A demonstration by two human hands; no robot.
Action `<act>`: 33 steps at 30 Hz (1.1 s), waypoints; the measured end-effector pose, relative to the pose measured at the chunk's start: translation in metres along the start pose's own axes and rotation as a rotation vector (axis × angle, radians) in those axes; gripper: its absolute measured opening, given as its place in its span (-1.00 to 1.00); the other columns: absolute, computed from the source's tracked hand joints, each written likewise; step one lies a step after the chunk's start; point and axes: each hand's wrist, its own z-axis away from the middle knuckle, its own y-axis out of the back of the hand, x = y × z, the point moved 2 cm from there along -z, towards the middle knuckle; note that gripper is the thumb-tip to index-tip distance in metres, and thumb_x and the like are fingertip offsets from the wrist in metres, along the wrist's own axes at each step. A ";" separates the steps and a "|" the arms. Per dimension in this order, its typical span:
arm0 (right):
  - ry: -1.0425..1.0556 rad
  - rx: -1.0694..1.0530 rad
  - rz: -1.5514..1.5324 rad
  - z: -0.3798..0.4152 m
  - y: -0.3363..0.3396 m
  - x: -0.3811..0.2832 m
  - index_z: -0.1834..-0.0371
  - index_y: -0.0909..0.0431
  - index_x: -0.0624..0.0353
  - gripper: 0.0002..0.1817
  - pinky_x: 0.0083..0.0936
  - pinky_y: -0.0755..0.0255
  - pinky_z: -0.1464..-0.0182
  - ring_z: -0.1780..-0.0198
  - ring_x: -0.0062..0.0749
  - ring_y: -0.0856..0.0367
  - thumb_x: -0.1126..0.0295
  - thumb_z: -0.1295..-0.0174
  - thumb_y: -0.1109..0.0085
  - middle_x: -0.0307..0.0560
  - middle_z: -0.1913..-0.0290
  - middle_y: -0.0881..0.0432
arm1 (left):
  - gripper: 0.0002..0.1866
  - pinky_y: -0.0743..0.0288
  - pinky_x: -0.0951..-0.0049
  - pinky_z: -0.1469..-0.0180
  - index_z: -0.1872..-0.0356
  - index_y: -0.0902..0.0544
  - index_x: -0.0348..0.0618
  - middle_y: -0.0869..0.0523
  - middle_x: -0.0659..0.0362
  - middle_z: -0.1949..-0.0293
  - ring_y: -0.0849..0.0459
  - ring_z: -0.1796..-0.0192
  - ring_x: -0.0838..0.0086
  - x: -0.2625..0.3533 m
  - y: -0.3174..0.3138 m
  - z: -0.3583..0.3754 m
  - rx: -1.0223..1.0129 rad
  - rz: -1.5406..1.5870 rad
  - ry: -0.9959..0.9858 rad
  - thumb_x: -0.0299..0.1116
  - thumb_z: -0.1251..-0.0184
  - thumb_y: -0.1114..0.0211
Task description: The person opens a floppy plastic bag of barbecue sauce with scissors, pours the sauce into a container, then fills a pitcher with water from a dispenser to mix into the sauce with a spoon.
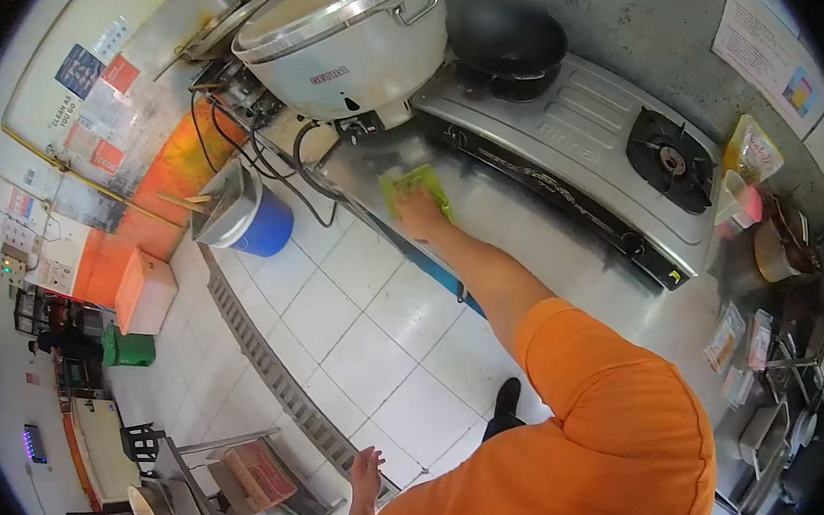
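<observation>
My right hand (420,214) is on a yellow-green cloth (437,186), pressing it against the steel counter (524,208) near its front edge. The cloth is partly bunched under my fingers, beside the base of a large rice cooker (348,64) and in front of a two-burner gas stove (567,134). My left hand (366,472) hangs low over the floor at the bottom, holding nothing, its fingers loosely bent and apart.
A black wok (508,42) sits on the stove's far burner. Packets (725,336) and metal trays (763,441) lie at the right. A blue bucket (266,228) stands on the tiled floor, with a drain grate (280,369) and a low rack (256,483) at the left.
</observation>
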 end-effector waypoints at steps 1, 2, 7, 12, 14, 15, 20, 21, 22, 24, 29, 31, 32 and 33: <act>0.006 0.009 -0.002 0.000 -0.006 0.000 -0.24 -0.34 0.11 -0.37 0.04 0.17 -0.39 -0.33 0.00 -0.20 0.12 -0.08 -0.11 0.17 -0.27 -0.31 | -0.62 -0.45 0.45 0.20 -0.06 -0.44 -0.21 -0.63 0.10 0.10 -0.63 0.16 0.40 -0.009 0.002 -0.002 0.010 0.047 0.031 -0.17 -0.37 -0.07; 0.182 0.027 -0.059 0.007 -0.011 -0.004 -0.18 -0.40 0.13 -0.44 -0.03 0.03 -0.34 -0.26 -0.06 -0.29 0.17 -0.08 -0.11 0.14 -0.19 -0.40 | -0.62 -0.45 0.45 0.20 -0.06 -0.44 -0.21 -0.63 0.10 0.10 -0.63 0.16 0.40 -0.007 -0.001 -0.002 0.014 0.052 0.025 -0.17 -0.37 -0.07; 0.138 -0.221 -0.511 0.128 0.045 -0.027 -0.03 -0.52 0.16 -0.61 -0.29 -0.41 0.01 0.07 -0.21 -0.55 0.31 -0.13 -0.01 0.05 0.08 -0.59 | -0.59 -0.41 0.34 0.10 -0.07 -0.44 -0.18 -0.62 0.12 0.08 -0.61 0.09 0.39 0.036 -0.040 0.001 -0.044 0.038 0.061 -0.09 -0.38 -0.03; -0.765 -0.266 -2.327 0.311 0.099 -0.023 0.05 -0.52 0.25 -0.62 -0.31 -0.48 0.04 0.21 -0.20 -0.59 0.26 -0.17 0.07 -0.02 0.22 -0.60 | -0.42 -0.29 0.29 -0.14 -0.25 -0.26 -0.18 -0.44 0.08 -0.17 -0.43 -0.18 0.32 0.124 -0.159 0.000 -0.454 0.092 -0.087 0.00 -0.37 -0.03; -0.640 -0.045 -2.472 0.392 0.108 0.002 0.08 -0.53 0.24 -0.62 -0.31 -0.44 -0.06 0.09 -0.21 -0.59 0.21 -0.15 0.06 0.02 0.07 -0.61 | -0.36 -0.20 0.24 -0.26 -0.33 -0.14 -0.16 -0.29 0.06 -0.29 -0.30 -0.29 0.29 0.145 -0.224 0.007 -0.651 0.034 -0.175 0.01 -0.37 -0.03; -0.587 0.087 -2.583 0.433 0.128 0.005 0.03 -0.51 0.23 -0.57 -0.27 -0.43 -0.06 0.08 -0.18 -0.58 0.14 -0.19 0.07 0.02 0.06 -0.60 | -0.34 -0.17 0.23 -0.28 -0.34 -0.11 -0.17 -0.26 0.07 -0.31 -0.27 -0.31 0.30 0.148 -0.259 0.002 -0.868 0.094 -0.231 0.00 -0.37 -0.04; -0.604 0.583 -2.664 0.610 0.232 0.005 -0.08 -0.48 0.16 -0.36 -0.14 -0.33 -0.16 -0.05 -0.11 -0.51 -0.18 -0.20 0.10 0.04 -0.08 -0.54 | -0.46 -0.24 0.28 -0.26 -0.24 -0.30 -0.27 -0.43 0.09 -0.20 -0.40 -0.22 0.33 0.229 -0.398 0.118 -1.726 0.542 0.354 -0.14 -0.36 -0.08; -0.515 0.668 -2.644 0.643 0.247 0.004 -0.13 -0.44 0.14 -0.26 -0.12 -0.29 -0.19 -0.10 -0.10 -0.47 -0.28 -0.15 0.12 0.01 -0.14 -0.49 | -0.46 -0.24 0.28 -0.26 -0.24 -0.30 -0.27 -0.43 0.09 -0.20 -0.40 -0.22 0.33 0.243 -0.417 0.160 -1.760 0.513 0.381 -0.14 -0.36 -0.08; -0.430 0.735 -2.614 0.676 0.259 0.004 -0.18 -0.40 0.11 -0.17 -0.10 -0.24 -0.23 -0.16 -0.09 -0.42 -0.38 -0.09 0.14 -0.01 -0.20 -0.44 | -0.54 -0.31 0.30 -0.19 -0.22 -0.34 -0.26 -0.45 0.06 -0.17 -0.43 -0.18 0.32 0.251 -0.438 0.199 -1.684 0.197 0.152 -0.27 -0.36 -0.07; -0.454 0.954 -2.475 0.741 0.270 0.004 -0.22 -0.35 0.11 -0.11 -0.10 -0.21 -0.25 -0.20 -0.10 -0.38 -0.43 -0.07 0.18 0.00 -0.25 -0.37 | -0.60 -0.38 0.32 -0.12 -0.19 -0.37 -0.25 -0.47 0.04 -0.14 -0.47 -0.14 0.32 0.248 -0.483 0.262 -1.592 -0.092 -0.084 -0.39 -0.36 -0.06; -0.383 1.116 -2.445 0.893 0.282 -0.017 -0.28 -0.25 0.13 -0.20 -0.17 -0.20 -0.27 -0.29 -0.19 -0.27 -0.29 -0.18 0.13 0.02 -0.32 -0.25 | -0.61 -0.40 0.45 -0.05 -0.10 -0.44 -0.35 -0.58 0.12 0.01 -0.56 0.01 0.43 0.207 -0.544 0.390 -1.539 -0.032 -0.206 -0.40 -0.28 -0.19; -0.767 1.360 -1.546 0.937 0.292 -0.020 -0.25 -0.28 0.18 -0.42 -0.31 -0.29 -0.20 -0.20 -0.32 -0.37 0.02 -0.30 0.01 0.00 -0.20 -0.39 | -0.61 -0.39 0.45 -0.04 -0.10 -0.44 -0.33 -0.58 0.13 0.01 -0.56 0.01 0.43 0.192 -0.558 0.426 -1.596 -0.120 -0.231 -0.41 -0.28 -0.19; -0.771 1.383 -1.536 0.953 0.300 -0.025 -0.25 -0.28 0.18 -0.42 -0.31 -0.29 -0.20 -0.20 -0.32 -0.37 0.02 -0.30 0.01 0.00 -0.20 -0.39 | -0.61 -0.39 0.46 -0.04 -0.11 -0.44 -0.31 -0.58 0.14 0.01 -0.55 0.01 0.43 0.187 -0.566 0.444 -1.653 -0.193 -0.269 -0.41 -0.28 -0.19; -0.878 1.430 -1.355 0.969 0.311 -0.031 -0.22 -0.31 0.20 -0.49 -0.40 -0.32 -0.14 -0.12 -0.39 -0.42 0.14 -0.30 -0.02 -0.05 -0.12 -0.46 | -0.61 -0.39 0.46 -0.04 -0.11 -0.44 -0.31 -0.58 0.14 0.01 -0.55 0.01 0.43 0.182 -0.570 0.460 -1.678 -0.199 -0.270 -0.41 -0.28 -0.19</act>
